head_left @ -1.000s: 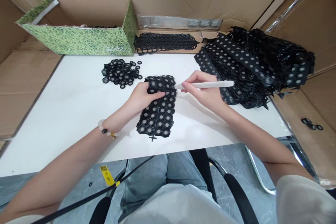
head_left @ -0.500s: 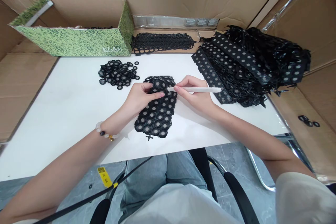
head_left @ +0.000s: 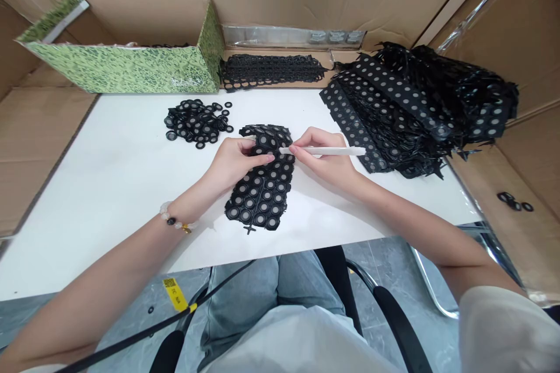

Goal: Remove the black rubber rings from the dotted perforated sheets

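A black rubber sheet of moulded rings (head_left: pixel 260 198), with grey round centres, lies on the white table in front of me. My left hand (head_left: pixel 238 158) grips its upper left part, thumb on top and fingers partly hidden beneath. In my right hand (head_left: pixel 326 157) is a white pen-like stick (head_left: pixel 341 151), pinched between thumb and fingers. The stick's tip touches the sheet near its upper right edge, close to my left thumb. Left of the sheet's top sits a pile of loose black rings (head_left: pixel 195 121).
A green patterned box (head_left: pixel 131 70) stands at the back left. Beside it lies a black perforated sheet (head_left: pixel 273 69). At the right is a heap of black dotted sheets (head_left: pixel 406 105). Several loose rings (head_left: pixel 514 203) lie on cardboard at the far right. Cardboard walls surround the white table (head_left: pixel 109 186).
Almost nothing differs. The white stick has tilted and shifted very slightly at the sheet, and the sheet's upper edge has moved a little. Both hands keep their hold.
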Demonstrator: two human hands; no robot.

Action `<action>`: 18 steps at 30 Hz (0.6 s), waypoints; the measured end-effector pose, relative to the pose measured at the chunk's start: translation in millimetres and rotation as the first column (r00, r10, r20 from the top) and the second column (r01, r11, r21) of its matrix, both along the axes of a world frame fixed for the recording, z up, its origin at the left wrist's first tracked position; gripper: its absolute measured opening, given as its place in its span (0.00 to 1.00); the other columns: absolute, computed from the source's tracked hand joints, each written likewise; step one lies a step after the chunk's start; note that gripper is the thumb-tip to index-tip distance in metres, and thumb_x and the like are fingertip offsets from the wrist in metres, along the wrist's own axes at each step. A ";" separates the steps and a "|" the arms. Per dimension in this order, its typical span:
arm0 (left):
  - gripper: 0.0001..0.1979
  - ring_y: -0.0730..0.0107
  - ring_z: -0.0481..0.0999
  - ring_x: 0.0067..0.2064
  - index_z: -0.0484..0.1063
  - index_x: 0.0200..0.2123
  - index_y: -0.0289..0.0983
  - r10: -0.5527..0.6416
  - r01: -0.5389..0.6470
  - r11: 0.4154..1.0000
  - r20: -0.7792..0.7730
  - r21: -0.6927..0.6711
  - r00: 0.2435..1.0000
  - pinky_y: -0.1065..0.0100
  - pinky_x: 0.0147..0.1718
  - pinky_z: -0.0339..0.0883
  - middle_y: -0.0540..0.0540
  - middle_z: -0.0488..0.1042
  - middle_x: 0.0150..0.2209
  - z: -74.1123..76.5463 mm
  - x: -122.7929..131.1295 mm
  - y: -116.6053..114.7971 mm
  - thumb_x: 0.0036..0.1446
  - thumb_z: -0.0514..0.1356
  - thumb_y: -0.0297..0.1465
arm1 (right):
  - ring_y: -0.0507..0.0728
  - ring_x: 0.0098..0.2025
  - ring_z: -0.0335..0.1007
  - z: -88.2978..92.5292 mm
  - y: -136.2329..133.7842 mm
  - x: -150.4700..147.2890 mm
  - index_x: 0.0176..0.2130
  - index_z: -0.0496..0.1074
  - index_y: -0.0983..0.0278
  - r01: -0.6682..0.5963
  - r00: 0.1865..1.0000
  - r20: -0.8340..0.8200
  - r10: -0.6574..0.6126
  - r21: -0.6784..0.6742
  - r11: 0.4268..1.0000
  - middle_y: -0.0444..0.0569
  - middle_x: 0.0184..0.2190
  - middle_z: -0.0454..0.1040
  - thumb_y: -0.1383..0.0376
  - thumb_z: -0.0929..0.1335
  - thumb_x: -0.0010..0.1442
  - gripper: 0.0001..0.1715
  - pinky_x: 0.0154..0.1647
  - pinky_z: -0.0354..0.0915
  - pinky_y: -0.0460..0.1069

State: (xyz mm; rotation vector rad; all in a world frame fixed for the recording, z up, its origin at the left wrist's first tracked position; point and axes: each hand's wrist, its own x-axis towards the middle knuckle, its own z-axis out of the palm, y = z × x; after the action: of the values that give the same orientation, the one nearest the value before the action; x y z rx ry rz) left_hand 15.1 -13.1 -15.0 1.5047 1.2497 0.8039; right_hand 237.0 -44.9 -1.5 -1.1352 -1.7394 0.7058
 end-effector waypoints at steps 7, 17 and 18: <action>0.21 0.72 0.61 0.25 0.67 0.17 0.37 -0.025 0.031 0.998 -0.139 0.047 0.990 0.69 0.25 0.51 0.53 0.64 0.19 -2.3 -2.5 5.0 0.45 0.70 0.44 | 0.53 0.29 0.73 -4.5 1.8 -0.8 0.30 0.74 0.62 -0.040 0.999 -0.008 0.040 -0.009 0.999 0.45 0.28 0.80 0.57 0.72 0.62 0.13 0.31 0.64 0.48; 0.19 0.70 0.60 0.26 0.65 0.18 0.38 -0.058 0.077 0.992 -0.186 0.100 0.981 0.67 0.28 0.52 0.53 0.62 0.20 3.8 2.8 -0.4 0.50 0.67 0.42 | 0.54 0.30 0.73 -4.6 3.6 1.2 0.31 0.74 0.62 -0.037 0.999 -0.015 0.036 -0.039 0.999 0.46 0.29 0.80 0.54 0.72 0.62 0.15 0.31 0.65 0.49; 0.19 0.70 0.61 0.26 0.65 0.19 0.38 -0.059 0.082 0.990 -0.188 0.118 0.980 0.67 0.28 0.54 0.53 0.63 0.21 4.2 3.3 -1.0 0.51 0.67 0.41 | 0.54 0.30 0.74 -4.7 3.9 1.6 0.31 0.74 0.62 -0.044 0.999 -0.016 0.043 -0.039 0.998 0.46 0.29 0.80 0.54 0.73 0.62 0.14 0.31 0.65 0.49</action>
State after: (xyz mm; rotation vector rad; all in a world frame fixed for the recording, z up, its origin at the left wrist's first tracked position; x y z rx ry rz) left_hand 18.5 -14.1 -10.9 1.7482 1.2917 0.7200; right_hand 238.6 -41.0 -6.2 -1.1186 -1.7486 0.7765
